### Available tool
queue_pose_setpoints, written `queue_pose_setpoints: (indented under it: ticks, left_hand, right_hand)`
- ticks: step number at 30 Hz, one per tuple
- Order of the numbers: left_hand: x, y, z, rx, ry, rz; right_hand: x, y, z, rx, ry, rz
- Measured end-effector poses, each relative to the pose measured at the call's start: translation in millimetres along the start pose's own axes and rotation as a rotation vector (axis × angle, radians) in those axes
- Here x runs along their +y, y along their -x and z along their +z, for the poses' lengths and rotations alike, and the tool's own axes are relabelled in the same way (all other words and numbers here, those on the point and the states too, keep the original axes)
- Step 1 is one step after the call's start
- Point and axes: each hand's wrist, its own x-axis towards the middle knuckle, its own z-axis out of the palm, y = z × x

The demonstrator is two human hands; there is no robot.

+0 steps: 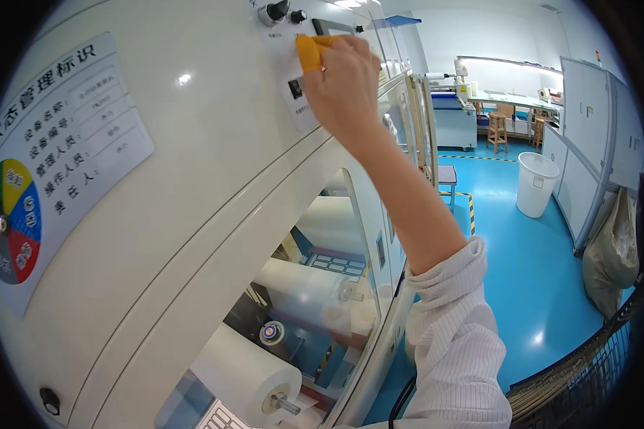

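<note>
Right hand (343, 82) is reaching up to the machine's control panel (293, 53), fingers curled, an orange-capped fingertip (309, 51) pressing just below the black knobs (273, 12). Left hand is not showing.

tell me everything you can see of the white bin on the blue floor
The white bin is a round, open-topped tub, plastic by its look, with a rolled rim and walls that taper slightly toward the base. It stands upright on the blue floor, far right of the raised right hand, close to grey cabinet doors. Its inside looks pale; any contents cannot be made out. Nothing touches it but the floor.
</note>
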Motion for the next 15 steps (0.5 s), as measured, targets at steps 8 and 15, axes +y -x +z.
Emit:
queue_pose_setpoints:
  ticks: [8, 15]
  left_hand:
    - [-6.7, -5.5, 32.1, 0.126, -0.156, 0.018]
    - [-5.9, -3.0, 56.5, 0.285, -0.338, 0.010]
  right_hand:
    - [151.4, 24.6, 46.5, -0.029, 0.090, 0.370]
    - [230.8, 14.4, 92.8, -0.126, -0.290, 0.799]
